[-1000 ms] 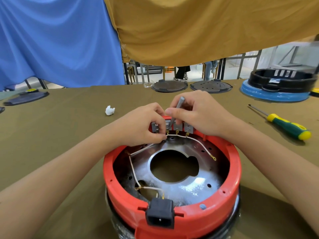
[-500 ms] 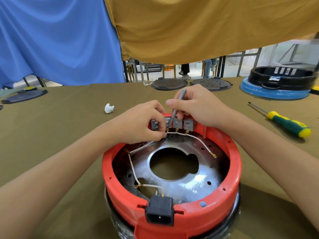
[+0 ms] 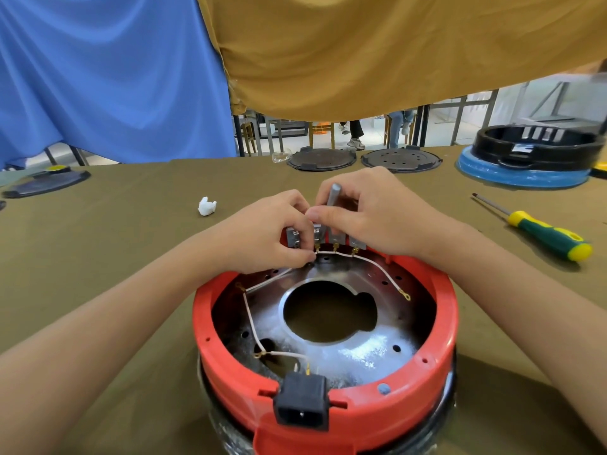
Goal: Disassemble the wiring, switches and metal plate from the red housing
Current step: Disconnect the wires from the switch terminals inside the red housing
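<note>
Housing (image 3: 328, 412) sits at near table (image 3: 115, 290) edge, bottom cut off. Left hand (image 3: 266, 234) hides part of the switches (image 3: 341, 239); four show on the far rim. Its fingers pinch the wire (image 3: 377, 267) there. Right hand (image 3: 371, 215) pinches a grey tool (image 3: 332, 200) upright over the switches. Plate (image 3: 358, 353) lies inside. One screwdriver (image 3: 542, 233) lies right, two lids (image 3: 361, 159) beyond.

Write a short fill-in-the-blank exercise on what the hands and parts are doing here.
1. The right hand grips a thin grey ____.
2. The black power socket sits on the ____ rim of the red housing.
3. The screwdriver with the green and yellow handle lies to the housing's ____.

Missing words: tool; near; right
</note>
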### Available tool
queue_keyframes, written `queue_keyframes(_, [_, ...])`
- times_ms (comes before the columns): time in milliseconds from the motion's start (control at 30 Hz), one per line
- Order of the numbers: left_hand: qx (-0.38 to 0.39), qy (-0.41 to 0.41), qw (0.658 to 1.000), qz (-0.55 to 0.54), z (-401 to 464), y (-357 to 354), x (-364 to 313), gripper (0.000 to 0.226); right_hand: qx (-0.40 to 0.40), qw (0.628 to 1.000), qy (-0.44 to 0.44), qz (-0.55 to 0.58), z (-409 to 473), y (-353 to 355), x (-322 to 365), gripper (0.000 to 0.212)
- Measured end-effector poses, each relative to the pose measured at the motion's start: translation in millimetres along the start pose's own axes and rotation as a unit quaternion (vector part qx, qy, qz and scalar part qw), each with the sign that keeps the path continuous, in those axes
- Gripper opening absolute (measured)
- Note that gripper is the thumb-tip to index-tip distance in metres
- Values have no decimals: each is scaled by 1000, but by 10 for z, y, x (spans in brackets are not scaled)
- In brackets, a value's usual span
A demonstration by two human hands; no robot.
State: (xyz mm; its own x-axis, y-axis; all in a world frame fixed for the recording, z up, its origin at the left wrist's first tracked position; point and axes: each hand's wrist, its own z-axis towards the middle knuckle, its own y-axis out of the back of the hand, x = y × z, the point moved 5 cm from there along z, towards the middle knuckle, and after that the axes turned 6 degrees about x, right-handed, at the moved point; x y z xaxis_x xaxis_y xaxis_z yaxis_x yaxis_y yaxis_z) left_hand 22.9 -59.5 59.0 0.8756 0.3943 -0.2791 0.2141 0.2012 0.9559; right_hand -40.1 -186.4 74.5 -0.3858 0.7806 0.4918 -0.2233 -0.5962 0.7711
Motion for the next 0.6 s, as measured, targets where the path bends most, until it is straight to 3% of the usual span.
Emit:
queue_keyframes(400, [4,0,1000,-1,5,-21,29,14,-10,988,-81,132,85,-8,-249,28])
queue_keyframes(500, [3,3,1000,-2,11,-21,33,10,11,993,-74,95,62,-38,-199,30])
queue_keyframes(600, [4,2,1000,-3,16,-20,37,10,-17,997,-38,62,26,-12,-124,26])
